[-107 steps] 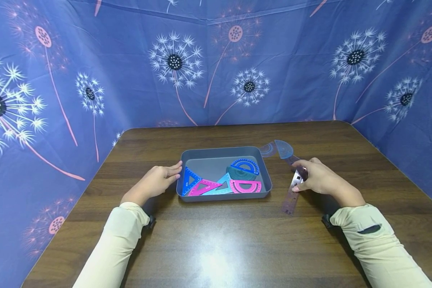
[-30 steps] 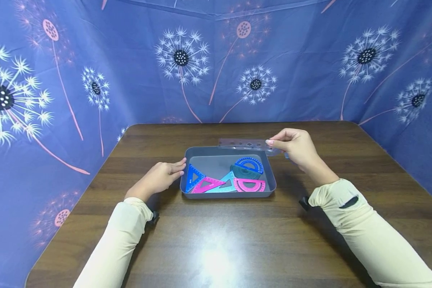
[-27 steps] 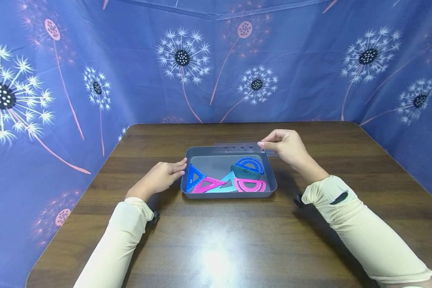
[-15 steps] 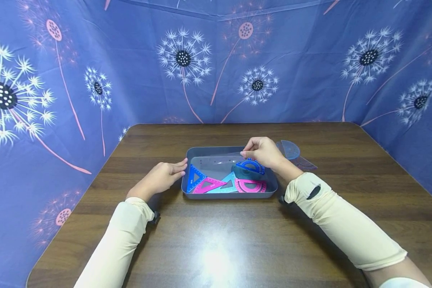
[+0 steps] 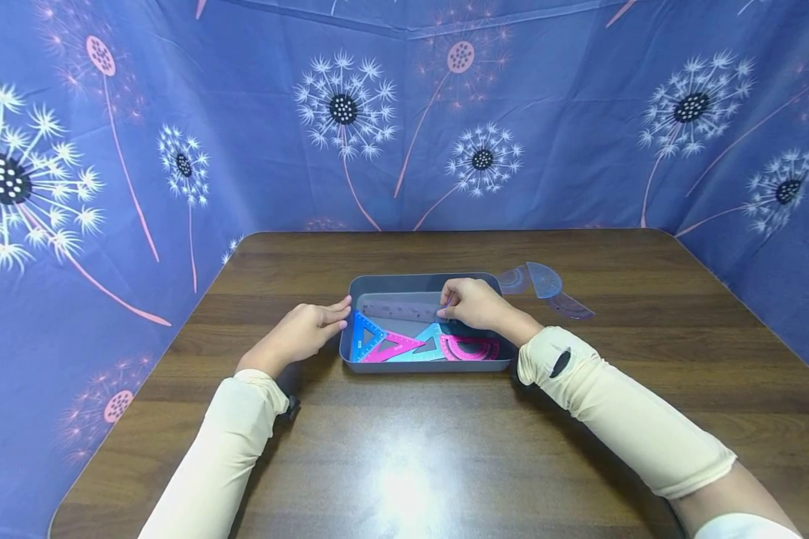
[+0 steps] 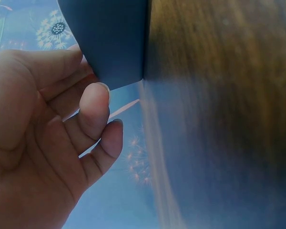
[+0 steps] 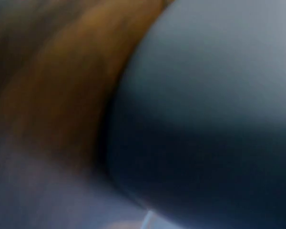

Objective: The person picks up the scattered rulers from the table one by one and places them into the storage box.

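Downward head view, close wrist views, head and left sharing tray (image 5: 425, 367)

Right hand (image 5: 475, 303) pinches, thumb to fingers; left hand (image 5: 293, 334) has fingers loosely extended.

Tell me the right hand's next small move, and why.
Probably loosen the right hand and release the translucent purplish straight ruler into the grey rectangular tray: the hand pinches one end, the ruler's visible length lies within the tray's walls, and the left hand touches the tray's left side.
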The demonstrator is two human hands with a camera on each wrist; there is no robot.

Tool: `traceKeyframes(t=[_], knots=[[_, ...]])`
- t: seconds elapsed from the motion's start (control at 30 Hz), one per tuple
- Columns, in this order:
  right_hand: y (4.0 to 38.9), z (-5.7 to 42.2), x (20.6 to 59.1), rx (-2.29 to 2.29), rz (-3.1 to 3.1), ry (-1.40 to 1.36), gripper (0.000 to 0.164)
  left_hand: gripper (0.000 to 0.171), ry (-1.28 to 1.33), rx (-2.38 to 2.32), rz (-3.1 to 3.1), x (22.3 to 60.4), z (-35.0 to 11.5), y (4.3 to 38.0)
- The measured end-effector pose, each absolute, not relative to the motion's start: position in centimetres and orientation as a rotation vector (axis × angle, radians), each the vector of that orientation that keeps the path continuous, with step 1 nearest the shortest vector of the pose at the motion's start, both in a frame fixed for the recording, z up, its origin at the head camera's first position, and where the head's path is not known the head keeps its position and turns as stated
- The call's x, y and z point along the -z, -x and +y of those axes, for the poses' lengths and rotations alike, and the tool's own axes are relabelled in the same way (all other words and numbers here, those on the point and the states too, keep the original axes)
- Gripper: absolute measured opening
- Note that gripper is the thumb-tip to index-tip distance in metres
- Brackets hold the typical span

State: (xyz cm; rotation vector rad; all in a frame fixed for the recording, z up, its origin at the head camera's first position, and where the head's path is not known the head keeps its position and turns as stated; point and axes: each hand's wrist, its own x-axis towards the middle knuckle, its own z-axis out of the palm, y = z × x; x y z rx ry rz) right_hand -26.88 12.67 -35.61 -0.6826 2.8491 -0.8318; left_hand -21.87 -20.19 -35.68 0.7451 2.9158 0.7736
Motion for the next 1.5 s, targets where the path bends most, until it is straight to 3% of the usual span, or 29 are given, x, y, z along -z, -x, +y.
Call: traceKeyframes(t=[1.5], knots=[[26.24,12.11,35.74,0.64,2.841,0.83,0.013,0.039,-0.724,-0.776,2.902,35.73,-20.14,21.7]])
